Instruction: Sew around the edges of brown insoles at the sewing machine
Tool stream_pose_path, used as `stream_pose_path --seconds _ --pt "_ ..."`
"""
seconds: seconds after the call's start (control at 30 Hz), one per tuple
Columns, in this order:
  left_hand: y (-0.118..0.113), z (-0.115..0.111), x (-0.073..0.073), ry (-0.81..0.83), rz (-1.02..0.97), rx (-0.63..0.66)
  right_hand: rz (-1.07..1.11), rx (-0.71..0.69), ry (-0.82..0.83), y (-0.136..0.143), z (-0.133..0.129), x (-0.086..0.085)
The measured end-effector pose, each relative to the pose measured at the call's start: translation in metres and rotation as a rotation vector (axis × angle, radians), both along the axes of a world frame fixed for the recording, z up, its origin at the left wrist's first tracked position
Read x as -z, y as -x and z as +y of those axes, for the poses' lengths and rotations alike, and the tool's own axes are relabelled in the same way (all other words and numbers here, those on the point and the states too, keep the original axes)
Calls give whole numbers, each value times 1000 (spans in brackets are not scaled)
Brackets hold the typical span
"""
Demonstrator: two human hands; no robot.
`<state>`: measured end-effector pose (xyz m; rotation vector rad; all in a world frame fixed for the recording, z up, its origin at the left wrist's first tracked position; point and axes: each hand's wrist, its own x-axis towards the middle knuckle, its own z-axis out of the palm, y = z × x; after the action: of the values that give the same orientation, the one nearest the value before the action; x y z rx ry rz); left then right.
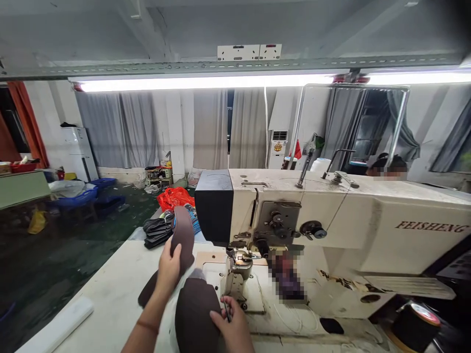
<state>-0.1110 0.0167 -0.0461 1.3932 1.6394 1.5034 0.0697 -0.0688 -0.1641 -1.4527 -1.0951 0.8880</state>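
Note:
My left hand (170,268) is closed on a dark brown, curved fabric piece (183,233), thumb on its near face, raised above the table left of the sewing machine's needle area (239,269). More brown material (147,290) shows behind my left wrist. A second brown piece (196,314), broad with a rounded top, hangs at the front edge of the machine bed. My right hand (233,321) touches its right side with the thumb. Between the right fingers is a slim dark tool (227,311), its kind hard to make out.
The sewing machine's head (331,211) fills the right side. Stacked black pieces (158,230) and a red plastic bag (175,197) lie behind my left hand. A white bar-shaped object (61,326) rests at the table's left edge. A black thread cone (415,326) stands at the right.

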Motion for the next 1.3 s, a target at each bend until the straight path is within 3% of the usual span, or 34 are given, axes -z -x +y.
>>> stream_pose_path --seconds 0.07,0.13,0.2,0.27,0.33,0.4,0.5,0.6,0.73,0.87,1.13,1.3 --pt "37 -11 14 142 158 -3 53 26 11 0 1 1" --pt "57 -25 28 253 292 -56 98 31 22 1 2 -1" --pt "58 -38 38 291 405 -120 138 16 37 -1 3 -7" --pt "42 -48 41 244 504 -136 175 -9 50 -5 3 -15" --pt "17 -57 37 170 562 -68 206 -25 51 -11 0 -24" --pt "-11 -65 28 166 464 99 228 -25 40 -18 -5 -33" --pt "-47 -78 13 264 -64 409 241 1 25 -29 -15 -44" --pt "-69 -82 -1 312 -407 552 231 49 -19 -45 -23 -57" --pt "-81 -71 -14 300 -375 543 134 92 -142 -72 -22 -78" --pt "-84 -58 -19 280 -295 490 -89 13 -299 -89 -11 -92" --pt "-81 -50 -27 316 -296 544 -462 -289 -567 -101 19 -93" --pt "-79 -48 -39 335 -298 574 -482 -243 -534 -103 26 -95"
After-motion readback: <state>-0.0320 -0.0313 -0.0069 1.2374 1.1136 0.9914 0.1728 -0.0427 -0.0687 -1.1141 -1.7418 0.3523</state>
